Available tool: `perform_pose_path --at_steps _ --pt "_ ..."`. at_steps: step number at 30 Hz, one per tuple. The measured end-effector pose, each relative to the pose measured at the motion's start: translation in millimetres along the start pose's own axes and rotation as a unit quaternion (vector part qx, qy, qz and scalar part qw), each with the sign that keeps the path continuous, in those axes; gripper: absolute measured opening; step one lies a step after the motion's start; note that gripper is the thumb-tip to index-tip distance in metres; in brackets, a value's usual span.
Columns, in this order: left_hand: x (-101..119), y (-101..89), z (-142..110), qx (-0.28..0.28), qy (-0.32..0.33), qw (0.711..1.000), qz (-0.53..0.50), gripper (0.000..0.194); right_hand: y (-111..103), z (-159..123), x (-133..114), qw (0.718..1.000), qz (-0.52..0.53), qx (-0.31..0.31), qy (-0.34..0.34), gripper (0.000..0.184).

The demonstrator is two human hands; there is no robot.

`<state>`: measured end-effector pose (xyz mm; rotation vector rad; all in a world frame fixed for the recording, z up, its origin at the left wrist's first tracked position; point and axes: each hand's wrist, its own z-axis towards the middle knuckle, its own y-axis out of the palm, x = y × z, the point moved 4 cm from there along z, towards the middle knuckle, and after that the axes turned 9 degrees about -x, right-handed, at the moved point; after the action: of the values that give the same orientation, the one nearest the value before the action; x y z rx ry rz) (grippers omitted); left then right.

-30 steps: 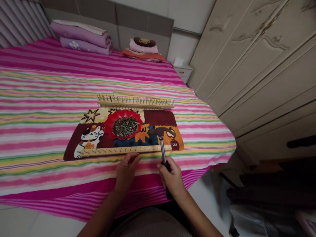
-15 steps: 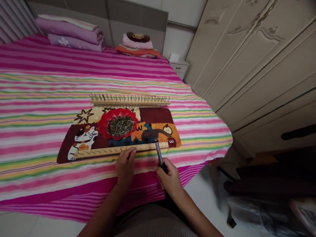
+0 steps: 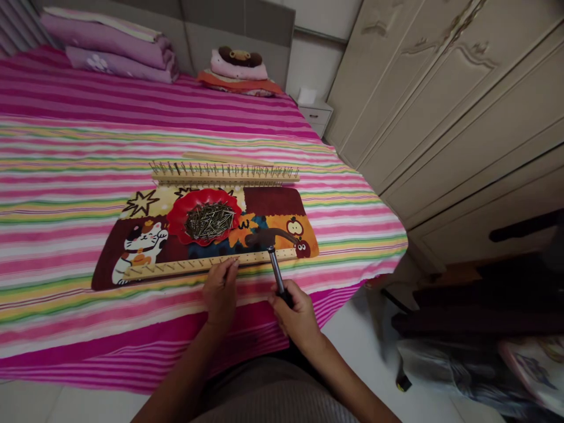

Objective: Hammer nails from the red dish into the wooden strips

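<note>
Before you is a bed (image 3: 247,120) in a magenta-striped sheet (image 3: 66,100), with a multicoloured striped cloth (image 3: 352,223) across its nearer part. On that cloth you have 1 patterned mat (image 3: 273,201), with nail-studded wood (image 3: 224,176) along its far edge and 1 thin wooden strip (image 3: 229,159) just beyond. Farther off, a purple folded pile (image 3: 112,50) lies at your left, a pink and orange folded pile (image 3: 238,73) to its right.

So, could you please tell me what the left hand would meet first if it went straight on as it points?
The left hand would probably meet the near wooden strip first; whether they touch now is unclear.
</note>
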<state>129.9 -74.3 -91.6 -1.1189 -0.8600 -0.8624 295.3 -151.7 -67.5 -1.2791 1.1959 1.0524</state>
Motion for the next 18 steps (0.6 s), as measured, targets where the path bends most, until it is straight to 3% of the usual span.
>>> perform_pose_path --at_steps 7,11,18 --pt "-1 2.4 0 -0.009 0.010 0.999 0.031 0.030 1 -1 -6 1.000 -0.022 -0.001 -0.013 0.012" --pt "0 4.0 0 -0.005 0.030 0.998 0.059 0.028 -1 0 -20 0.993 -0.099 -0.032 -0.060 0.018" --pt "-1 8.5 2 0.005 0.086 0.993 0.087 0.025 -3 -7 -39 0.941 -0.281 -0.086 -0.171 0.046"
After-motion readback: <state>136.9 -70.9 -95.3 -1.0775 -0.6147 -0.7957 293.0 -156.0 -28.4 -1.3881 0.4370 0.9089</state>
